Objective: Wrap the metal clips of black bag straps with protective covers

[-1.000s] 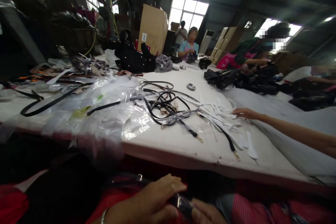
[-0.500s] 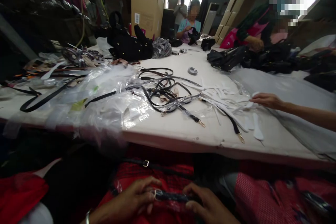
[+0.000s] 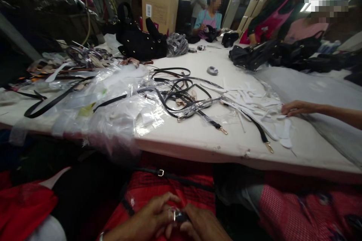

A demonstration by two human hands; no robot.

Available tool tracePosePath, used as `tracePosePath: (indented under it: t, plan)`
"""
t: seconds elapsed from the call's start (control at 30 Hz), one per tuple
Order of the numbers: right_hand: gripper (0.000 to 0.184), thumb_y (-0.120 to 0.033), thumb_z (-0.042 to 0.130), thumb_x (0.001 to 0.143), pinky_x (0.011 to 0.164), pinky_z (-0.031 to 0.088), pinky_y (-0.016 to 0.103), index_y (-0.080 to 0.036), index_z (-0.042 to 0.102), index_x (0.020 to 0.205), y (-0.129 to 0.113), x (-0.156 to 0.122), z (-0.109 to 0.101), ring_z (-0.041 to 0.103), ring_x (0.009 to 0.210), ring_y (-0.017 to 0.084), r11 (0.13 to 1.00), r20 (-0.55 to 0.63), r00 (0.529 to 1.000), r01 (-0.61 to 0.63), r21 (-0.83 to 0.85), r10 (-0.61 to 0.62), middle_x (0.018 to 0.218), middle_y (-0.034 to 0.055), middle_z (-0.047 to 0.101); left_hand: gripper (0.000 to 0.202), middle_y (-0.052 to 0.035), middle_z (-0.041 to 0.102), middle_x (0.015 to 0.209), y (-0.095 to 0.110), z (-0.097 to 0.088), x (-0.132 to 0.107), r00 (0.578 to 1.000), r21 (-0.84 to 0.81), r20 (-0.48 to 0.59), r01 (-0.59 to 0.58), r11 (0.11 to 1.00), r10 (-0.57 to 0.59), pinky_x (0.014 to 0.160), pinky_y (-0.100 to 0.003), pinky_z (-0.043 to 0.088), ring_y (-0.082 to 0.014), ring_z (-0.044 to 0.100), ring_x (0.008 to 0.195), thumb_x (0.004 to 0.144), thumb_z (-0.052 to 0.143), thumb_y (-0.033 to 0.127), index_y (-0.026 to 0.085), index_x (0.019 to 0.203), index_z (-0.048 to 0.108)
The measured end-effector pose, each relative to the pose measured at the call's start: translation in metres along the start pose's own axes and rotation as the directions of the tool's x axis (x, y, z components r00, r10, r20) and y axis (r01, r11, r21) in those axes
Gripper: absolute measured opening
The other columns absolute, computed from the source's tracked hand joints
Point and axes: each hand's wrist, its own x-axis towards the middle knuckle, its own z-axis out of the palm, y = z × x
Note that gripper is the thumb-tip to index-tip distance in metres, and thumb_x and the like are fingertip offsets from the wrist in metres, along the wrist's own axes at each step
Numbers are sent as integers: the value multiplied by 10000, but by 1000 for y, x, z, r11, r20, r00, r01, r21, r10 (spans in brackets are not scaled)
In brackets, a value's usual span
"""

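Cluttered bench (image 3: 181,135) ahead, black straps (image 3: 208,120) and clear plastic (image 3: 121,116) on top. Left hand (image 3: 154,212) and right hand (image 3: 202,223), apart half a second ago, now nearly together below its edge, fingers (image 3: 169,197) of both gripping dark buckled strap (image 3: 181,217) over red cloth (image 3: 198,188); strap mostly covered, handling looks ongoing.

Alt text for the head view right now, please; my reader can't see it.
A person's left hand and right hand hold a dark strap with a metal buckle over red cloth. Beyond, a white table bears tangled black straps, clear plastic and white strips, with another person's hand at the strips' edge.
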Motion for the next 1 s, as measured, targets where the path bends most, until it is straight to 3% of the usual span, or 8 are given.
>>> tracePosePath:
  t: [0.2,0.33,0.43,0.63,0.87,1.0]
  plan:
    - [190,-231,630,858,700,487,217,-241,624,1047,-7,19,7,722,862,202,998,95,995,-47,41,43,996,32,746,376,21,594,595,-8,-9,4,999,-26,14,36,999,-36,435,-198,203,-69,369,424,881,637,437,148,1113,574]
    - [305,-294,709,822,701,506,253,-229,603,1101,-15,37,21,731,887,251,997,88,993,-79,-5,79,1031,51,758,413,23,577,649,-21,-14,5,1000,-172,7,9,985,-8,488,-187,267,-72,437,488,791,733,492,172,1009,591]
    - [307,-322,719,821,700,491,272,-187,591,1065,-19,47,28,722,886,267,991,63,997,-30,-130,39,1018,72,750,484,50,522,558,-34,-19,7,997,-184,-75,-36,982,22,487,-191,286,-83,440,467,765,726,591,174,956,568]
    - [269,-390,710,842,612,424,244,-206,577,985,-20,43,23,701,782,206,970,-45,999,4,-244,-16,906,7,730,522,53,532,539,-46,-25,8,969,-124,-249,-42,991,10,451,-184,283,-80,450,431,704,758,636,183,814,524]
    - [285,-398,738,836,630,425,278,-213,538,916,-14,36,19,666,748,198,894,-43,995,60,-444,-88,866,-11,684,546,-9,632,612,-43,-41,-6,979,-80,-188,66,995,-80,511,-201,315,-99,498,506,666,776,645,173,728,508]
    - [347,-455,763,807,588,426,281,-214,520,866,-11,45,35,640,672,179,865,-86,982,107,-491,-170,800,-28,671,512,2,614,572,-44,-47,-14,971,-39,-224,71,997,-78,494,-199,303,-92,472,480,706,761,618,174,709,504]
